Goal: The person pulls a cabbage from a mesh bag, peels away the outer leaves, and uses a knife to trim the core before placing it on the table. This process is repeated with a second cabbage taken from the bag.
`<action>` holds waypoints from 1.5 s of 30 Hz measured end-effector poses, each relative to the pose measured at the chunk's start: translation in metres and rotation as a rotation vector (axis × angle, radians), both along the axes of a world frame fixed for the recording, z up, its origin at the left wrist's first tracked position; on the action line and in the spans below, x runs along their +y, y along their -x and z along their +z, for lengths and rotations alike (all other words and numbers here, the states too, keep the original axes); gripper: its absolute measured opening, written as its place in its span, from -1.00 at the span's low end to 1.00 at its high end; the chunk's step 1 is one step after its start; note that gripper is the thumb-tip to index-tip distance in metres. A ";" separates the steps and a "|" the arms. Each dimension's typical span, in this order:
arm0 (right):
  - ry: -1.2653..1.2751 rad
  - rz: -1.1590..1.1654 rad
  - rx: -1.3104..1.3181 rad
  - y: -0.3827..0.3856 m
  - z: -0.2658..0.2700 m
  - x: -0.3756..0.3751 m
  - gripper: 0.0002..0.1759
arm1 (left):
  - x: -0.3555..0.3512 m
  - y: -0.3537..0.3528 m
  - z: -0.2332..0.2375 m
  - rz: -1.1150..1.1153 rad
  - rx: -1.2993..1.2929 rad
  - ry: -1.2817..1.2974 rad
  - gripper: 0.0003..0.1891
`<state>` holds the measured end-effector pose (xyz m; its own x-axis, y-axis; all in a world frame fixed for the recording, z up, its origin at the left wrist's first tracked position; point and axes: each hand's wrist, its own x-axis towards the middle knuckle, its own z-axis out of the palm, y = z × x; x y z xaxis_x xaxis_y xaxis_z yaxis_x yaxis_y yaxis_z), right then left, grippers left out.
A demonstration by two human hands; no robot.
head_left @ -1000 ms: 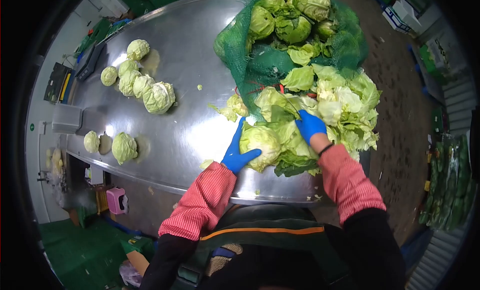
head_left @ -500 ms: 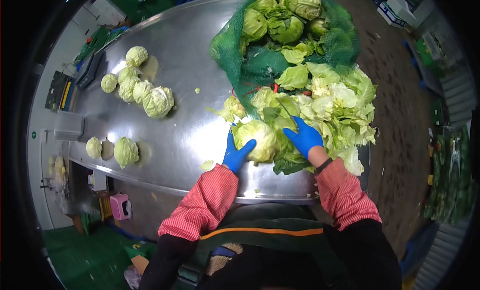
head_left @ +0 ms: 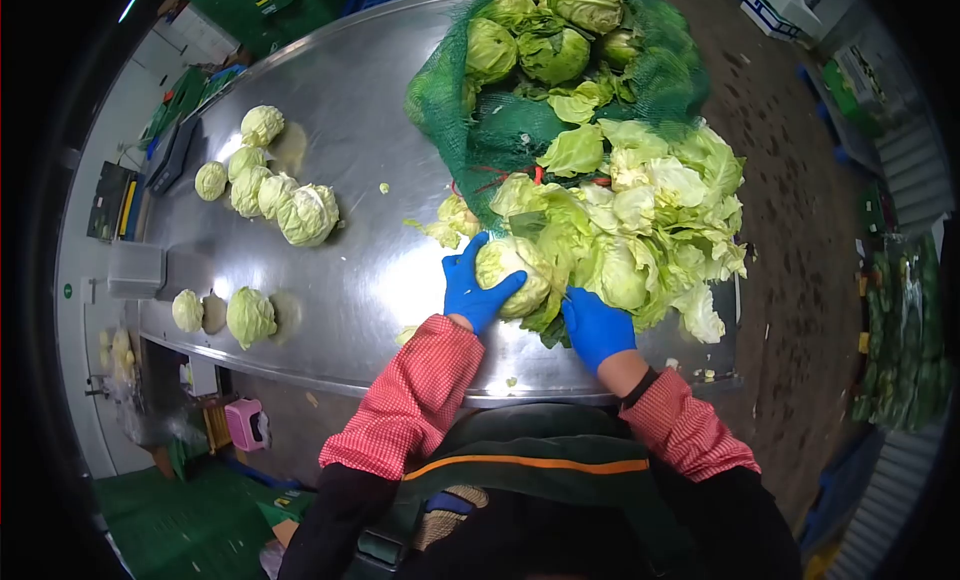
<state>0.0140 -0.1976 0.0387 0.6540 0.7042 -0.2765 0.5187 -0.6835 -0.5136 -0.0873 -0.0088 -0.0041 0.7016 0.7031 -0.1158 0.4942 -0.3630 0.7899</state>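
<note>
My left hand (head_left: 480, 288), in a blue glove, grips the left side of a pale green cabbage (head_left: 515, 270) near the front of the metal table (head_left: 370, 250). My right hand (head_left: 597, 328), also gloved in blue, is closed at the cabbage's lower right; what its fingers hold is hidden. Loose outer leaves (head_left: 660, 210) are heaped behind and right of the hands. Beyond them, a green mesh bag (head_left: 440, 110) lies open with several cabbages (head_left: 553, 56) inside.
Several trimmed cabbages (head_left: 307, 216) form a row at the left of the table, with two more (head_left: 251, 317) near its front left edge. A clear plastic bin (head_left: 137, 270) stands beyond the left edge. Leaf scraps lie near the front edge.
My right hand has moved down and left, closer to the cabbage, and its fingers have closed. Leaves at the cabbage's right have shifted toward the heap. The view has shifted slightly.
</note>
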 end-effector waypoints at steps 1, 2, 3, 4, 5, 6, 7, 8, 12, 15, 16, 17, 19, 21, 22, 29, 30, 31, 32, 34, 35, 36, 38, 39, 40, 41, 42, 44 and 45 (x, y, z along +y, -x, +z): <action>-0.040 -0.053 0.034 -0.004 -0.017 -0.001 -0.60 | -0.002 -0.002 -0.001 0.038 0.002 0.020 0.00; -0.082 -0.098 0.066 -0.008 -0.039 0.001 -0.61 | -0.002 -0.002 -0.002 0.083 0.002 0.037 0.00; -0.201 -0.138 0.200 -0.018 -0.056 0.003 -0.57 | 0.001 -0.002 -0.006 0.109 0.009 0.093 0.02; -0.318 -0.179 0.335 -0.027 -0.055 0.010 -0.53 | -0.001 -0.001 -0.005 0.096 -0.002 0.076 0.01; -0.280 -0.308 0.507 -0.042 -0.053 0.018 -0.49 | -0.004 0.003 -0.004 0.081 -0.015 0.056 0.00; -0.240 -0.437 0.682 -0.049 -0.037 0.028 -0.45 | -0.006 0.007 -0.002 0.064 -0.025 0.035 -0.02; -0.101 -0.213 0.338 -0.047 -0.030 0.034 -0.26 | -0.011 0.007 0.000 0.057 0.011 0.019 0.01; -0.044 -0.142 0.307 -0.042 -0.020 0.041 -0.20 | -0.013 0.007 0.002 0.062 -0.005 0.024 0.02; 0.079 0.045 0.370 -0.034 -0.006 0.055 -0.05 | -0.006 0.017 -0.001 0.091 -0.032 0.145 0.05; 0.059 -0.065 0.756 -0.023 0.003 0.049 -0.17 | -0.001 0.030 -0.015 0.166 -0.053 0.319 0.03; -0.008 -0.079 0.661 -0.016 -0.006 0.046 -0.20 | -0.005 0.032 -0.018 0.191 -0.057 0.315 0.01; -0.079 -0.092 0.567 -0.009 -0.027 0.044 -0.23 | -0.007 0.034 -0.022 0.216 -0.062 0.305 0.00; -0.195 -0.170 0.575 -0.010 -0.057 0.041 -0.32 | -0.004 0.034 -0.022 0.293 -0.129 0.361 -0.05; -0.217 -0.238 0.750 -0.019 -0.056 0.026 -0.32 | 0.009 0.039 -0.040 0.289 -0.321 0.600 -0.06; -0.221 -0.268 0.841 -0.020 -0.039 0.025 -0.33 | 0.013 0.041 -0.050 0.291 -0.417 0.720 -0.07; -0.168 -0.101 0.494 -0.022 -0.043 0.045 -0.13 | -0.017 0.031 -0.030 0.233 -0.166 0.327 0.00; -0.207 -0.121 0.549 -0.021 -0.043 0.043 -0.16 | -0.017 0.033 -0.030 0.247 -0.192 0.383 0.00; -0.162 -0.172 0.506 -0.016 -0.026 0.041 -0.30 | -0.016 0.033 -0.029 0.225 -0.158 0.368 -0.01; -0.193 -0.260 0.593 -0.015 -0.038 0.035 -0.34 | -0.013 0.033 -0.029 0.237 -0.178 0.405 -0.02; -0.265 -0.444 0.758 -0.025 -0.065 0.021 -0.42 | 0.001 0.032 -0.034 0.250 -0.225 0.477 -0.03; -0.158 -0.393 0.701 -0.033 -0.068 0.014 -0.44 | 0.015 0.034 -0.038 0.204 -0.261 0.533 -0.06; -0.051 -0.341 0.647 -0.039 -0.063 0.010 -0.46 | 0.021 0.034 -0.038 0.201 -0.293 0.607 -0.05; 0.034 -0.201 0.437 -0.041 -0.041 0.014 -0.46 | 0.023 0.032 -0.010 0.074 -0.271 0.616 -0.04; 0.009 -0.124 0.281 -0.038 -0.018 0.020 -0.44 | 0.026 0.031 -0.015 0.004 -0.187 0.418 -0.05; -0.012 -0.046 0.124 -0.037 -0.003 0.027 -0.42 | 0.023 0.025 -0.007 -0.064 -0.105 0.223 -0.05; -0.008 0.005 0.142 -0.038 0.001 0.033 -0.39 | 0.017 0.021 0.000 -0.067 -0.121 0.203 -0.08; -0.003 0.054 0.162 -0.038 0.004 0.038 -0.37 | 0.010 0.017 0.006 0.004 -0.208 0.190 -0.07; 0.022 0.056 0.197 -0.039 -0.005 0.039 -0.33 | -0.001 0.005 0.011 0.139 -0.385 0.161 -0.06; 0.042 0.012 0.208 -0.040 -0.028 0.038 -0.32 | -0.007 0.003 0.007 0.147 -0.398 0.161 -0.03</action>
